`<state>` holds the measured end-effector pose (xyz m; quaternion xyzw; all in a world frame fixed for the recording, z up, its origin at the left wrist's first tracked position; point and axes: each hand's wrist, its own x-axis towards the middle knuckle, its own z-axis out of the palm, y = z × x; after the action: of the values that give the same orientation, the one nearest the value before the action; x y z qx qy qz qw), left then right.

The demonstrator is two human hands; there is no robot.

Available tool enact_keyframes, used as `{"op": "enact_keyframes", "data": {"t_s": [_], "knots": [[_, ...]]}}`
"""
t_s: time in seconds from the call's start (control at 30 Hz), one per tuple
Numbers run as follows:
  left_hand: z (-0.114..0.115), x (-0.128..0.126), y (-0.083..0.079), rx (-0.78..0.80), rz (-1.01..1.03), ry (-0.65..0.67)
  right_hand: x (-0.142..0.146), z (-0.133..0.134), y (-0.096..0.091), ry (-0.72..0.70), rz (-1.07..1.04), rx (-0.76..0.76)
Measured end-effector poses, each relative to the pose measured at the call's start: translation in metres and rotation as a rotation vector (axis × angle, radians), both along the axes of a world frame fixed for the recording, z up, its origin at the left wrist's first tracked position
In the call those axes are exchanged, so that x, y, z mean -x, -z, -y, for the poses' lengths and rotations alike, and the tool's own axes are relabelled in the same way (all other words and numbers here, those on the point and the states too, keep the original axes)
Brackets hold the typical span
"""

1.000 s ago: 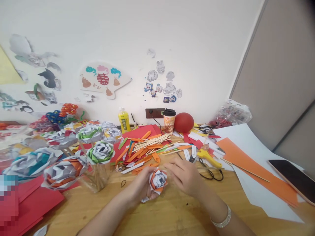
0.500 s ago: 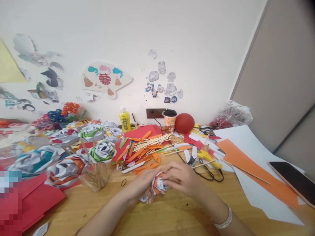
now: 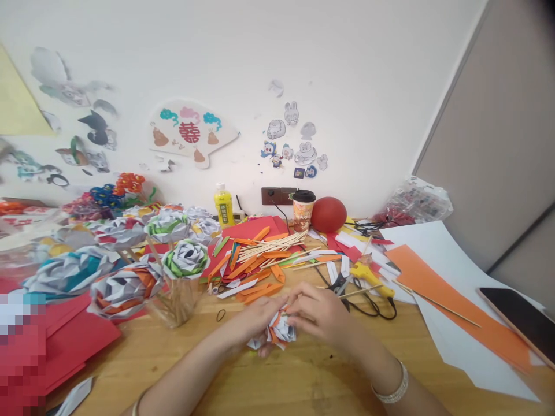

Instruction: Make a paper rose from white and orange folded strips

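A white and orange folded-paper flower is between my two hands, just above the wooden table. My left hand is wrapped round its left side, and a white folded end pokes out below the palm. With bent fingers, my right hand pinches at the flower's upper right edge; the fingertips are partly hidden. Just beyond my hands lie orange folded-paper strips and a heap of thin wooden sticks.
Finished paper flowers stand at the left, some on sticks in a clear cup. Scissors, a yellow glue gun and its black cord lie right of centre. A drink cup, red balloon and phone are farther out.
The view has shifted slightly, so the table things appear a little to the right. Both hands keep hold of the flower, with only small finger movement.
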<state>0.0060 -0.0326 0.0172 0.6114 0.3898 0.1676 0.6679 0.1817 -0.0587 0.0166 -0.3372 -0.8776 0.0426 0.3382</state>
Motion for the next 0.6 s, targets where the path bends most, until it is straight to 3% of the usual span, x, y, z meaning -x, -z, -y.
{"op": "enact_keyframes", "data": {"t_s": [0.13, 0.3, 0.43, 0.5, 0.6], "knots": [[-0.0013, 0.0003, 0.0020, 0.021, 0.013, -0.010, 0.0051, -0.0008, 0.0053, 0.053, 0.088, -0.237], [0.0012, -0.0011, -0.0006, -0.004, 0.021, -0.001, 0.0065, -0.0012, 0.0088, 0.097, 0.145, -0.315], [0.0043, -0.0036, -0.0003, 0.095, 0.060, 0.017, 0.0032, -0.0007, 0.0109, 0.093, 0.293, -0.445], [0.0044, -0.0043, 0.0018, 0.122, 0.072, 0.040, 0.0016, 0.0003, 0.0092, 0.067, 0.332, -0.445], [0.0025, -0.0041, 0.0050, 0.108, 0.069, 0.051, 0.0016, 0.0029, 0.0015, 0.060, 0.277, -0.261]]}}
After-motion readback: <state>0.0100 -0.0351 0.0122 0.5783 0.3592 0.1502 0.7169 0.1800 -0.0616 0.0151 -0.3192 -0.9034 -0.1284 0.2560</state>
